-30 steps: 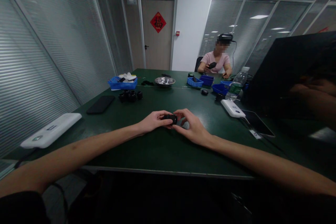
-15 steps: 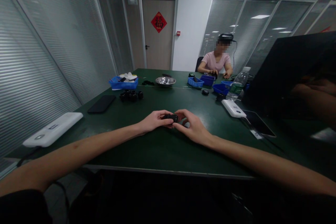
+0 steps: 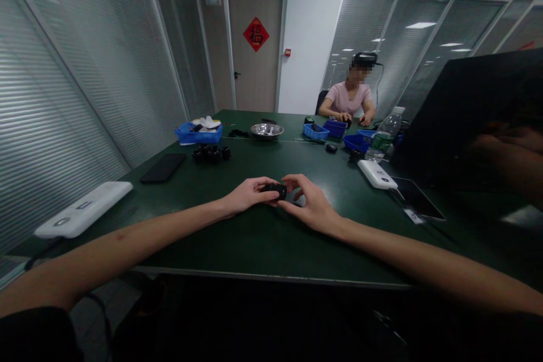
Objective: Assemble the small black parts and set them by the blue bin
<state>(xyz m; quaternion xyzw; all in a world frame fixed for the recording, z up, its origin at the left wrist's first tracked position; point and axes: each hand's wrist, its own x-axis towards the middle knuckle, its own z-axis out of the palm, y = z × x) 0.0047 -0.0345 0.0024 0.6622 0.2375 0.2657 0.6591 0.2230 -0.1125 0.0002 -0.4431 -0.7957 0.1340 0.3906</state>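
Note:
A small black cylindrical part (image 3: 276, 191) is pinched between the thumb and fingers of my left hand (image 3: 250, 192), just above the dark green table (image 3: 237, 254). My right hand (image 3: 311, 203) curves around the part's right end, thumb below and fingers above, spread apart. Whether its fingertips touch the part cannot be made out. Part of the black piece is hidden behind my left thumb. Farther left on the table stands a cluster of several black round parts (image 3: 212, 154).
A black phone (image 3: 163, 168) and white power bank (image 3: 82, 210) lie left. Beyond are a blue basket (image 3: 198, 136), metal bowl (image 3: 266, 137) and more blue bins (image 3: 356, 143). Right: water bottle (image 3: 384, 136), second power bank (image 3: 376, 174), dark panel (image 3: 449, 107). Another person (image 3: 350, 96) sits opposite.
My right fingers and thumb have spread slightly around the part's end. The part shows a little more of its right end. My left hand keeps its hold.

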